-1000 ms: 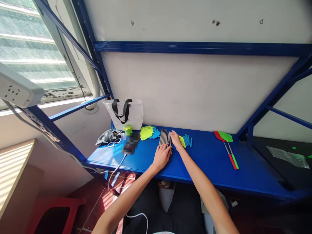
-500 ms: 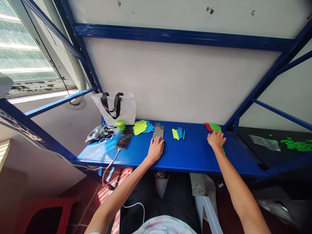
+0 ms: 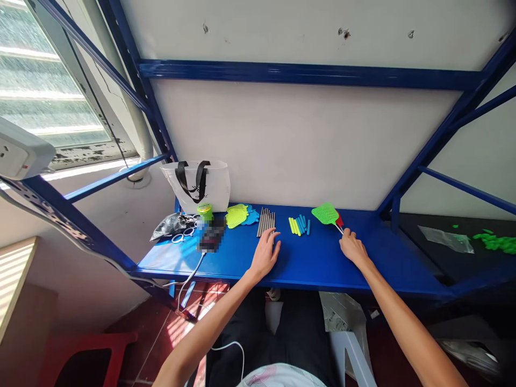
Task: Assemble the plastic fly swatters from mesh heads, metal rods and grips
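My right hand [image 3: 353,246] is closed around the thin metal shaft of a green fly swatter [image 3: 324,214], whose mesh head points up and left. A red swatter head [image 3: 339,220] shows just behind it; whether my hand holds that one too I cannot tell. My left hand [image 3: 266,252] lies over the blue desk, fingers apart and holding nothing, just below a row of metal rods [image 3: 266,221]. Between my hands lie several yellow tubes [image 3: 294,226] and blue tubes [image 3: 302,223]. Left of the rods are yellow mesh heads [image 3: 236,215] and blue mesh heads [image 3: 252,215].
At the desk's left stand a translucent bag [image 3: 217,185] with black handles and a green-lidded tub [image 3: 205,212]. Scissors [image 3: 183,235] and a black plastic bag [image 3: 167,228] lie nearby. Blue frame posts [image 3: 427,148] border the desk. Green pieces [image 3: 497,242] sit on a dark surface at right.
My right hand has closed on the green swatter and swung its head left, off the red one. My left hand has drawn back from the metal rods. The camera view has shifted slightly.
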`<state>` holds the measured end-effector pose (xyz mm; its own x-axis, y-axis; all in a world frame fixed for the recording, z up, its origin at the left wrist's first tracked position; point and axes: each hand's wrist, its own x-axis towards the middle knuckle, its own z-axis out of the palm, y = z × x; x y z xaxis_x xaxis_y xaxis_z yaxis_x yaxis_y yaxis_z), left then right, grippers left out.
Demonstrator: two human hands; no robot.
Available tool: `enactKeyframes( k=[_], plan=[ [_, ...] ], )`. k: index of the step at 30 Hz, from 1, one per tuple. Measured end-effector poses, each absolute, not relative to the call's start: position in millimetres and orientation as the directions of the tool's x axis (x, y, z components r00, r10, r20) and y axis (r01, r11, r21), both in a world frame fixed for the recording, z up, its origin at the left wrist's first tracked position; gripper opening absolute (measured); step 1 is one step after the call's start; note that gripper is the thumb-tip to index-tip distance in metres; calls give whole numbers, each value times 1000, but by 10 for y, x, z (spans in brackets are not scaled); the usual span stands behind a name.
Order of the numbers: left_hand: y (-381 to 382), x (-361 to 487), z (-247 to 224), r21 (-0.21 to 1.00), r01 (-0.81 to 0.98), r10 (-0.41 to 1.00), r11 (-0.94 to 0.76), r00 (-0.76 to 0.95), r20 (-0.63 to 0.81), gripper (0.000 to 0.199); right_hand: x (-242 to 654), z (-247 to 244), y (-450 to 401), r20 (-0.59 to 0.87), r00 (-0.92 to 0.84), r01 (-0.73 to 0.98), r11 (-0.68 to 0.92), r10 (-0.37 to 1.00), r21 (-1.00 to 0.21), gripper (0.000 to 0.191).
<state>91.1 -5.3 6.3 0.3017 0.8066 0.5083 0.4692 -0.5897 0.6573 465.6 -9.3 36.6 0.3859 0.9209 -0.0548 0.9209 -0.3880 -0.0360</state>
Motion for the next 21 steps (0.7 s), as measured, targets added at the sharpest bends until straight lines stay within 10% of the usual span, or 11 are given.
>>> enactKeyframes(
  k=[4,10,15,21],
  plan=[
    [6,881,341,954,124,951,-273,187,248,65,4288,505,-437,59,94,992,-98,994,73,40],
    [117,582,640,992,-77,894,98,445,-53,116,3674,674,-838,280,-357,931,316,891,183,49],
    [-163,443,560,955,-230,848,186,529,-38,85,3472,729,-887,354,-480,875,412,802,253,61],
    [-288,353,501,997,-59,966,-45,251,59,71,3386,735,-910,274,-520,823,560,809,-92,43]
  ],
)
